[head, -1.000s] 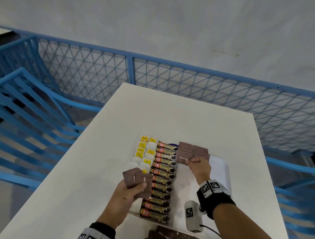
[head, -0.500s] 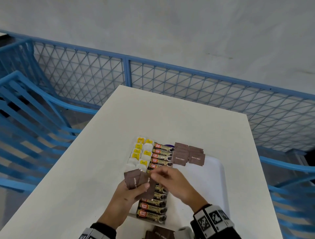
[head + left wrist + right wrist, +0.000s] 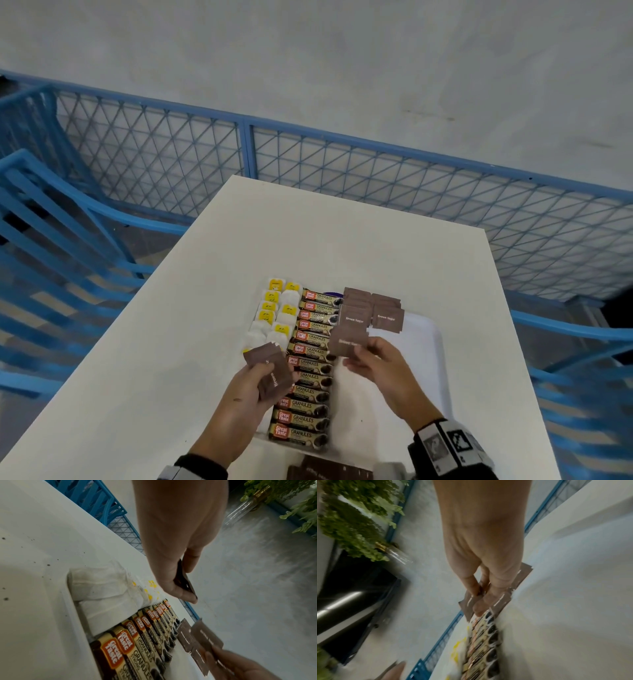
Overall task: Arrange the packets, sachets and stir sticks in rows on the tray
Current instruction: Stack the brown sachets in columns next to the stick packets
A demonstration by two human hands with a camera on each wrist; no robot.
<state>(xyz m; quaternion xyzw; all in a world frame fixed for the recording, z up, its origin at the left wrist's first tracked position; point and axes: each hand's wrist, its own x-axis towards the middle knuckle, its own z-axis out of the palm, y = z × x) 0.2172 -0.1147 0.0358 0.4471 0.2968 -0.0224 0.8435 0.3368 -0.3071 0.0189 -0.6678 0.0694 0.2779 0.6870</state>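
Nearest the viewer, at the bench's (image 3: 178,342) near edge, lies a dark brown pile of what look like more sachets (image 3: 329,471), partly cut off by the frame. Just beyond, the left hand (image 3: 245,399) has a narrow grip on a small stack of brown sugar sachets (image 3: 270,371), thumb across the top face and fingers behind. The right hand (image 3: 380,368) pinches a single brown sugar sachet (image 3: 347,341) by its near edge, over the white tray (image 3: 428,359) beside the coffee row.

Judging by their look, these sachets are light, thin and limp, with smooth printed faces that would slide over each other, so the held stack could fan or slip. An edge pinch between thumb and forefinger, near a corner seal where the paper is flattest, seems the safest hold for peeling off one at a time.

Further along the tray, the Great Taste coffee granule sticks (image 3: 308,368) run in one long row from the near rim to the far end, touching side by side. To their left sit the white tea bags with yellow tags (image 3: 275,313), in two columns. At the far right of the coffee row, brown sugar sachets already laid down (image 3: 371,310) overlap like shingles in two short columns. Past the bench stands a blue mesh railing (image 3: 342,161). No stir sticks are visible.
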